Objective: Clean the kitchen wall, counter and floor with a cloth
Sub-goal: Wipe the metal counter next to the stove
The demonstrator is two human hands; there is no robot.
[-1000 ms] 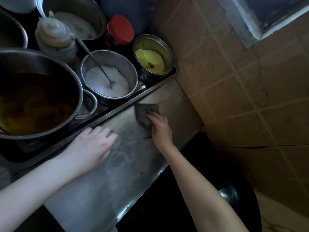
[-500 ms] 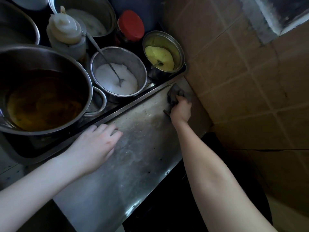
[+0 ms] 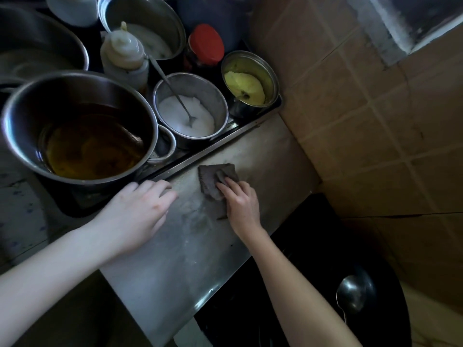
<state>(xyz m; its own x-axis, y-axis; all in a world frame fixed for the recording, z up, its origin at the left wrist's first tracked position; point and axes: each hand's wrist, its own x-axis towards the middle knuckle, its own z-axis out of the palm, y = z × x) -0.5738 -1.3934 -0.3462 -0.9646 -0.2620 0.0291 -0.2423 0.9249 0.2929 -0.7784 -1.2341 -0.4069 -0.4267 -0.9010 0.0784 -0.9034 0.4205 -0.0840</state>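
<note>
Two hands lie on the steel worktop (image 3: 180,259), and both are nearer to the body than the far end of the cloth (image 3: 213,175). Nearest of all, to the near right of the cloth and below the worktop edge, a black wok (image 3: 325,246) holds a metal ladle (image 3: 350,294).

The left hand (image 3: 140,211) rests flat just left of the cloth. It holds nothing and does not touch the cloth. The right hand (image 3: 241,204) is on the cloth itself. Its fingers (image 3: 225,187) are stretched out and press the grey fabric on the steel; they do not curl around it. The cloth lies under this hand and comes out beyond the fingertips, so its long axis runs about along the fingers, away from the body and a little left. I judge that the step in hand is wiping the worktop, and that the next stroke belongs to the right hand.

Just beyond the cloth, the raised rim of a tray (image 3: 213,144) crosses the way, and a push further there will probably meet it. Behind this rim, far left of the cloth, stands a big pot (image 3: 75,101) of brown liquid. Straight beyond the cloth is a bowl of white powder (image 3: 200,88) with a spoon (image 3: 172,91), and to the far right a tin of yellow paste (image 3: 250,63). The tiled wall (image 3: 363,108) stands to the right of the cloth with bare steel between, so this side looks free.
</note>
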